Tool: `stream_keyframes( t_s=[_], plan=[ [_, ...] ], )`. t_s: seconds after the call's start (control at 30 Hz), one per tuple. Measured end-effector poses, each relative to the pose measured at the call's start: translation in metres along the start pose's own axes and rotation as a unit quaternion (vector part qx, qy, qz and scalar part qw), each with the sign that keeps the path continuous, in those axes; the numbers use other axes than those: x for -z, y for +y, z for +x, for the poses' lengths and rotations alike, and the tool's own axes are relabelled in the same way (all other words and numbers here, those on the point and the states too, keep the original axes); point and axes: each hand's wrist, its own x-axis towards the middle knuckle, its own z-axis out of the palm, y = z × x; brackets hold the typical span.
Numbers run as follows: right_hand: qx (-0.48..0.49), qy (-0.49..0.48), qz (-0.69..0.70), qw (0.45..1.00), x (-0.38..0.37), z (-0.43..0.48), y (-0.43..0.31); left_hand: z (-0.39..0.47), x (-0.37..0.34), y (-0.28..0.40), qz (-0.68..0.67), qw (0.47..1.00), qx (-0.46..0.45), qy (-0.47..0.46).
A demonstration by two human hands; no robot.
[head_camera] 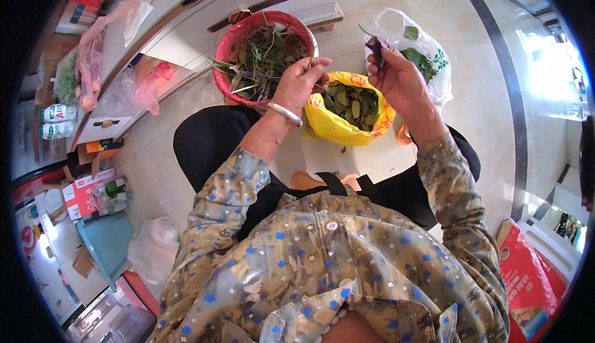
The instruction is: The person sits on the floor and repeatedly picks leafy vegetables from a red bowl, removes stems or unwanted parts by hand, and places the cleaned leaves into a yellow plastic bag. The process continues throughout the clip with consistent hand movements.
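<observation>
My right hand (pixel 403 77) pinches a dark purple leaf (pixel 375 50) with a thin stem, held in front of the white plastic bag (pixel 439 85). Green leaves (pixel 418 61) show inside that bag. My left hand (pixel 297 80), with a silver bangle at the wrist, is by the right rim of a bin (pixel 312 36) lined with red plastic. A bit of green stem (pixel 310 60) shows between its thumb and fingers. Stems and leaves (pixel 267 59) fill the bin. Between my hands stands an open yellow plastic bag (pixel 320 126) holding picked leaves (pixel 355 105).
A cabinet drawer (pixel 316 15) juts out behind the bin. At left, pink plastic bags (pixel 90 68) lie on the counter. A blue plastic stool (pixel 104 240) and a tied white bag (pixel 155 247) stand lower left. A red printed sack (pixel 530 268) lies lower right.
</observation>
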Motion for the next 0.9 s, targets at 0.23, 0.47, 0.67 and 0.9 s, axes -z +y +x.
stream_keyframes(
  t_s=[0.23,0.47,0.67,0.9],
  plan=[
    [-0.059,-0.005,-0.099,0.993,-0.018,-0.011,0.018,0.006,-0.022,0.016,-0.151,0.983,0.053,-0.087],
    [-0.055,0.028,-0.186,0.981,-0.018,-0.016,0.016,0.003,-0.025,0.024,-0.130,0.988,0.067,-0.056],
    [-0.037,0.025,-0.216,0.975,-0.030,-0.019,0.015,0.006,-0.019,0.014,-0.102,0.993,0.040,-0.053],
    [-0.035,0.031,-0.226,0.973,-0.026,-0.016,0.019,0.005,-0.017,0.009,-0.084,0.996,0.021,-0.033]
  ],
)
